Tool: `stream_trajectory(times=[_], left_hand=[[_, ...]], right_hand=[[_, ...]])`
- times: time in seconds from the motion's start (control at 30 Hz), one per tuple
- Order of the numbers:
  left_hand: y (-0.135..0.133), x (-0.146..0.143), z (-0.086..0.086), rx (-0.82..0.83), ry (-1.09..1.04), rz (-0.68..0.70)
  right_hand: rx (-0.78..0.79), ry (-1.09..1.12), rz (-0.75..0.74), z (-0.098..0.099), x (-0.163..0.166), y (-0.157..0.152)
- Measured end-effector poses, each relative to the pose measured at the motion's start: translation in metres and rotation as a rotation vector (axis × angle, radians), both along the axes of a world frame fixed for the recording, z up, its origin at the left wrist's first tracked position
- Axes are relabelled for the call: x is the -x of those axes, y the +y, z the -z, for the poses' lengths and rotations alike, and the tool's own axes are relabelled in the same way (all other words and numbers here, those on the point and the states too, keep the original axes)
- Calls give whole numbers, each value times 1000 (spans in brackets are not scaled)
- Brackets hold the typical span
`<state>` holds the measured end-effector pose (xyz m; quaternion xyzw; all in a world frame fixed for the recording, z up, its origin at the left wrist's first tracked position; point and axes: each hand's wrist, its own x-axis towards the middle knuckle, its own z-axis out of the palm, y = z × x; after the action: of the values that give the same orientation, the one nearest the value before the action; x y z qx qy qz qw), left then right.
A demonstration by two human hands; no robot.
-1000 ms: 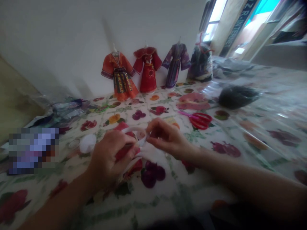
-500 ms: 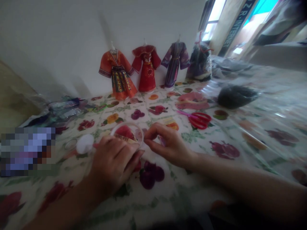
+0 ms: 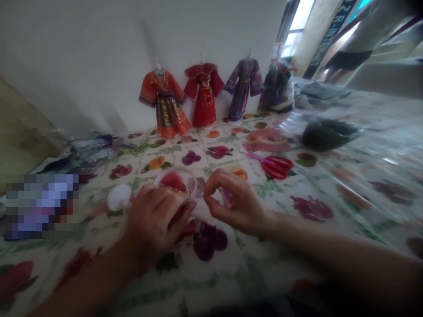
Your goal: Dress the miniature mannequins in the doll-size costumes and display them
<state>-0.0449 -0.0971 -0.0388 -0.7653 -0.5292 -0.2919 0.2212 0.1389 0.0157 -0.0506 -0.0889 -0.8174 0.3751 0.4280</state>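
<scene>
While the clear tub (image 3: pixel 178 178) sits on the fruit-print tablecloth (image 3: pixel 254 264) with the left hand (image 3: pixel 155 222) wrapped round its near side, the right hand (image 3: pixel 235 203) is pinched nearly closed at its rim (can't tell if it's got anything), with a white lid (image 3: pixel 119 197) just left and red scissors (image 3: pixel 276 166) further back.

The picture is dim and soft, with a cool cast. Daylight comes from the window (image 3: pixel 299 20) at upper right, blown out white. Glare streaks the glossy tablecloth (image 3: pixel 370 149) on the right. The left hand (image 3: pixel 155 220), the right hand (image 3: pixel 236 204) and the clear cup (image 3: pixel 191 184) at their fingertips are blurred; edges stretch and smear.
</scene>
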Motion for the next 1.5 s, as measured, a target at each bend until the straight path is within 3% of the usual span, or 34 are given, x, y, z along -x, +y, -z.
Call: stream_trajectory(times=[0.1, 0.33, 0.63, 0.87, 1.13, 1.33, 1.5], left_hand=[[0, 1, -1, -4, -22, 13], [-1, 1, 0, 44, -67, 3], [2, 0, 3, 20, -16, 16], [0, -2, 6, 96, -141, 14], [0, -2, 1, 217, -271, -27], [-1, -1, 0, 283, -338, -29], [0, 1, -2, 358, -479, -44]], right_hand=[[-6, 10, -8, -3, -2, 0], [172, -44, -48, 1, 0, 6], [158, -70, -105, 4, 3, 2], [158, -45, -69, 3, 2, 8], [90, -40, -9, 1, 1, 12], [-126, -6, 25, 1, -3, 12], [-184, 6, 177, -7, -6, 20]])
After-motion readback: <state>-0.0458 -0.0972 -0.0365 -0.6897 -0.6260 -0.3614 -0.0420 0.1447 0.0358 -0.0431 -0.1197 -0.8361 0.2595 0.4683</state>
